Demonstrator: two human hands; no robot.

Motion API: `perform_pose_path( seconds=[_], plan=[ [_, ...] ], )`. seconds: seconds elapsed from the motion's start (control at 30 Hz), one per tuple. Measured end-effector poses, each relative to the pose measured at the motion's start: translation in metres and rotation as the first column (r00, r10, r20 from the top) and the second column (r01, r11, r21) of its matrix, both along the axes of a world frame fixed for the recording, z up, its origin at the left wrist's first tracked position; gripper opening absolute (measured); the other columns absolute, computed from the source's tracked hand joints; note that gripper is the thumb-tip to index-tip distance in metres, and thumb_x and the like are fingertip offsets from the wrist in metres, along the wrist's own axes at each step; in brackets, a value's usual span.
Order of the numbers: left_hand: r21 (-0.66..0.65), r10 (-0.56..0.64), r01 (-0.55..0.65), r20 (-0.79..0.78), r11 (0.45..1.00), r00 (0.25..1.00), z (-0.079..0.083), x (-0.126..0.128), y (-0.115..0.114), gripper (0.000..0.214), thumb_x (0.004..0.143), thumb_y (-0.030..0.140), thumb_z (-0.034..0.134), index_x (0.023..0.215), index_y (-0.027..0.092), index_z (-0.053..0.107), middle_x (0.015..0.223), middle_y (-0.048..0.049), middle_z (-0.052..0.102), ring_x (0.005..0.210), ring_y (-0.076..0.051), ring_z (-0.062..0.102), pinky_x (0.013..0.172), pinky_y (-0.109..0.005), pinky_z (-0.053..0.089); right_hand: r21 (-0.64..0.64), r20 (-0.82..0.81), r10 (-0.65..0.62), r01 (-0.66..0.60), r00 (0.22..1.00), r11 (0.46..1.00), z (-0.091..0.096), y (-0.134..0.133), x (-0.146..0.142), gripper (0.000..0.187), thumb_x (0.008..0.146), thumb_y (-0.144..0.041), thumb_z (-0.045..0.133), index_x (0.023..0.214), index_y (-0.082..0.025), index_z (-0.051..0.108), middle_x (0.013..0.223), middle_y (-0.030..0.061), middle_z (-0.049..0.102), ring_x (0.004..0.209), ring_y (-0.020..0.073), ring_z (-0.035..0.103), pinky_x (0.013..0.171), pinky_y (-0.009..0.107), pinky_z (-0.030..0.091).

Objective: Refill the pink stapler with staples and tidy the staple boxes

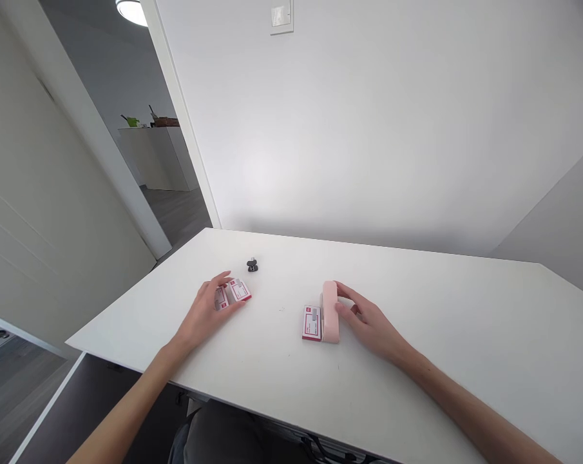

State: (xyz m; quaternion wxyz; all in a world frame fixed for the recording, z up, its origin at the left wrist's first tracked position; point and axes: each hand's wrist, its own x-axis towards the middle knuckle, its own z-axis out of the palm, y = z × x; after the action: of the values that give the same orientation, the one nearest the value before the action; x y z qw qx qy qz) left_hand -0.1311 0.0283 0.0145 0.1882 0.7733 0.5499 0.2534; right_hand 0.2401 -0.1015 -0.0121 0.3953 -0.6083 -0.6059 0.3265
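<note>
My left hand (207,309) is curved around two small white-and-red staple boxes (239,290) on the left of the table, thumb on the near side and fingers on the far side. The hand partly covers the left one of the two. A pink stapler (330,312) lies lengthwise away from me near the middle. My right hand (366,322) grips its right side between thumb and fingers. Another staple box (311,323) lies flat against the stapler's left side. Beyond my left hand is a small black staple remover (252,265).
The white table (431,309) backs onto a pale wall (392,129) with a switch (281,18). At the left, a doorway shows a cabinet (158,158). An open drawer (98,399) sits under the table's front left edge, near a dark seat (223,432).
</note>
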Motion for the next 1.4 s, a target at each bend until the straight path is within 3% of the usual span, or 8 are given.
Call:
perform_pose_path(
  seconds=[0.1,0.27,0.5,0.7,0.93,1.03,1.17,1.4],
  plan=[
    [-0.013,-0.196,0.197,0.033,0.98,0.98,0.009,0.03,-0.024,0.078,0.088,0.063,0.072,0.154,0.036,0.039,0.15,-0.0071,0.057,0.138,-0.03,0.053,0.11,-0.046,0.048,-0.004,0.004,-0.007,0.007,1.0,1.0,-0.001,0.0,0.001,0.057,0.105,-0.063,0.043,0.157,-0.041,0.046,0.157,0.0034,0.057,0.096,0.0226,0.068,0.093,0.046,0.058],
    [-0.145,-0.486,0.488,0.052,0.86,0.872,0.03,0.083,-0.052,0.086,0.089,0.059,0.075,0.16,0.04,0.03,0.151,-0.0056,0.057,0.138,-0.03,0.052,0.11,-0.045,0.049,0.028,0.02,0.002,-0.003,1.0,1.0,-0.002,0.002,0.002,0.057,0.105,-0.061,0.043,0.157,-0.039,0.047,0.156,0.005,0.058,0.101,0.0239,0.07,0.092,0.045,0.059],
    [-0.199,-0.598,0.595,0.056,0.778,0.8,0.028,0.107,-0.046,0.095,0.088,0.055,0.077,0.165,0.04,0.024,0.151,-0.0078,0.059,0.141,-0.035,0.047,0.107,-0.05,0.049,0.048,-0.017,0.041,-0.041,0.999,0.998,0.0,0.003,0.003,0.056,0.106,-0.059,0.043,0.157,-0.036,0.047,0.158,0.0052,0.056,0.123,0.0267,0.065,0.097,0.044,0.056],
    [-0.086,-0.533,0.544,0.122,0.835,0.837,0.029,0.113,-0.045,0.1,0.083,0.056,0.082,0.164,0.043,0.024,0.166,-0.0069,0.04,0.135,-0.03,0.053,0.106,-0.046,0.053,0.052,-0.013,0.046,-0.045,0.999,0.998,0.004,0.002,0.002,0.054,0.107,-0.056,0.043,0.156,-0.036,0.049,0.158,0.0051,0.056,0.12,0.0264,0.066,0.095,0.044,0.056],
    [0.012,-0.618,0.619,0.082,0.785,0.782,0.028,0.15,-0.06,0.11,0.075,0.061,0.086,0.164,0.039,0.025,0.169,-0.0087,0.035,0.151,-0.037,0.041,0.117,-0.052,0.047,0.065,-0.054,0.074,-0.07,0.996,0.995,0.007,0.001,0.003,0.053,0.107,-0.055,0.042,0.157,-0.038,0.048,0.158,0.0045,0.056,0.119,0.025,0.067,0.097,0.044,0.056],
    [0.053,-0.558,0.555,0.095,0.83,0.825,0.02,0.149,-0.057,0.096,0.085,0.063,0.076,0.163,0.035,0.029,0.171,-0.0089,0.031,0.158,-0.035,0.031,0.126,-0.052,0.037,0.062,-0.052,0.083,-0.079,0.995,0.995,0.006,0.0,0.004,0.054,0.107,-0.057,0.044,0.157,-0.038,0.046,0.158,0.0046,0.056,0.109,0.0239,0.069,0.094,0.045,0.057],
    [0.059,-0.357,0.353,0.203,0.934,0.912,0.004,0.135,-0.043,0.048,0.106,0.052,0.045,0.149,0.03,0.048,0.158,-0.0081,0.051,0.148,-0.028,0.048,0.123,-0.049,0.041,0.059,-0.04,0.074,-0.071,0.996,0.996,0.006,0.0,0.004,0.055,0.106,-0.057,0.045,0.157,-0.037,0.046,0.157,0.0055,0.056,0.105,0.0242,0.068,0.089,0.044,0.058],
    [0.273,-0.007,-0.023,0.108,0.962,0.994,-0.022,0.106,0.005,0.041,0.098,0.038,0.053,0.136,0.023,0.052,0.152,-0.0133,0.053,0.148,-0.034,0.04,0.122,-0.057,0.037,0.03,-0.033,0.054,-0.053,0.998,0.998,0.005,-0.001,0.004,0.057,0.106,-0.057,0.044,0.159,-0.038,0.045,0.157,0.0055,0.056,0.104,0.0244,0.069,0.093,0.047,0.058]
  ],
)
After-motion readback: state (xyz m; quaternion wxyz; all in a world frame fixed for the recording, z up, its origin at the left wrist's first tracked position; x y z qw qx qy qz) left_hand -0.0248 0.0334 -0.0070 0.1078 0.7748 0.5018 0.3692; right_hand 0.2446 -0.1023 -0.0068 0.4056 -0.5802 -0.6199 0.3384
